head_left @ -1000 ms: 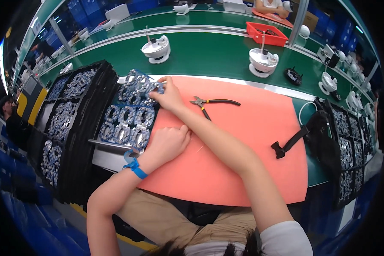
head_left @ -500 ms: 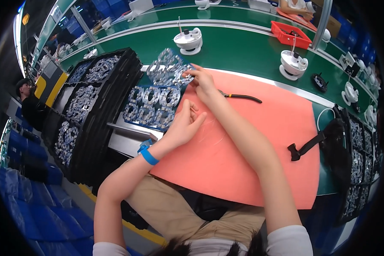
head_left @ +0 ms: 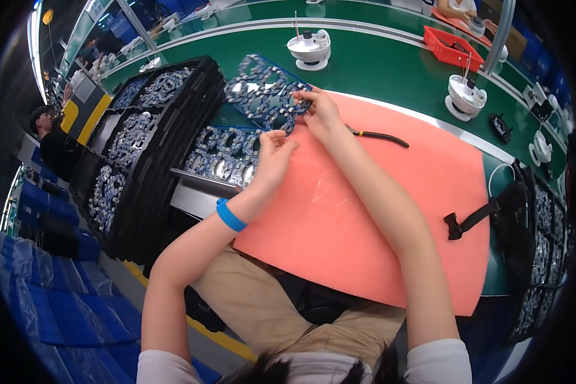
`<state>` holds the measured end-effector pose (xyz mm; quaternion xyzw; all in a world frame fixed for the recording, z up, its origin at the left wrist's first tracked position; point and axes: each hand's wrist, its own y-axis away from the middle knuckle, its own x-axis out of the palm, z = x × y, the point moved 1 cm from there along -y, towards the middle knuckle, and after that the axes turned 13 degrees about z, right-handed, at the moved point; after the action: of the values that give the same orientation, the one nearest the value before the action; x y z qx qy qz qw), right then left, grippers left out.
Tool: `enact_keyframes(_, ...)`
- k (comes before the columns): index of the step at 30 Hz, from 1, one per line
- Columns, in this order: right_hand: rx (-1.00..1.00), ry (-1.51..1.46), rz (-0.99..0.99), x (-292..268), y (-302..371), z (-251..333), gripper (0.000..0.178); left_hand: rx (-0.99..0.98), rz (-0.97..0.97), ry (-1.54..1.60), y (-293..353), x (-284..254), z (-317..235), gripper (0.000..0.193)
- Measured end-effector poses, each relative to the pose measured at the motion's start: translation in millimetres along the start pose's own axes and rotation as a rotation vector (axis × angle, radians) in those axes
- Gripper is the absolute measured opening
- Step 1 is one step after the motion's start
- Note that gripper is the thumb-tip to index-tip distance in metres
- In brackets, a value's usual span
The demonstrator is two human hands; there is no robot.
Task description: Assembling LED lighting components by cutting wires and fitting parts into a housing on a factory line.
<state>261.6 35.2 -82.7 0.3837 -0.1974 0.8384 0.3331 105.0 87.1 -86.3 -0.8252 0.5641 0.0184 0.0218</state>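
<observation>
Currently right hand [head_left: 321, 114] pinches a blue circuit board panel [head_left: 257, 89] by its right corner, left hand [head_left: 272, 161] at its near corner

Panel is tilted, raised at left-far side of the work spot, overlapping in view the far edge of a second board panel [head_left: 219, 153] lying near it; right thumb and fingers are closed on the edge; left fingers are bent by the near corner, can't tell if they grip or only touch; blue wristband [head_left: 230, 215] on left wrist; pink mat [head_left: 365, 224] under the forearms, pliers [head_left: 383, 137] on its far part, partly behind right arm; stacked black trays [head_left: 131, 137] with boards at left; black strap [head_left: 473, 219] at right; white round device [head_left: 310, 50] and red bin [head_left: 453, 48] on far green bench [head_left: 377, 64]
</observation>
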Motion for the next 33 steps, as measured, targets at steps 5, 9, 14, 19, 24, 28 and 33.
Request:
enact_keyframes(5, -0.079, -0.278, -0.186, -5, -6, 18, 0.015, -0.115, -0.091, 0.177, 2, -9, -15, 0.062)
enact_keyframes(9, -0.036, -0.281, -0.03, 7, 7, 38, 0.016, -0.037, -0.073, 0.486, -3, -3, -19, 0.074)
enact_keyframes(14, 0.22, 0.259, 0.484, 39, 23, 51, 0.02, 0.439, -0.045, 0.39, 8, -3, -33, 0.041)
enact_keyframes(19, -0.005, 1.757, 0.551, 30, 42, 110, 0.056, 0.385, 0.033, 0.297, 20, -4, -39, 0.048)
enact_keyframes(24, 0.577, 2.135, 0.333, 30, 95, 124, 0.069, 0.348, 0.14, 0.272, 23, -4, -34, 0.051)
enact_keyframes(28, 0.796, 2.189, 0.417, 19, 140, 115, 0.075, 0.195, 0.169, 0.323, 20, 1, -30, 0.051)
enact_keyframes(33, 0.454, 2.175, 0.366, -10, 146, 112, 0.076, 0.085, 0.222, 0.257, 20, 16, -22, 0.044)
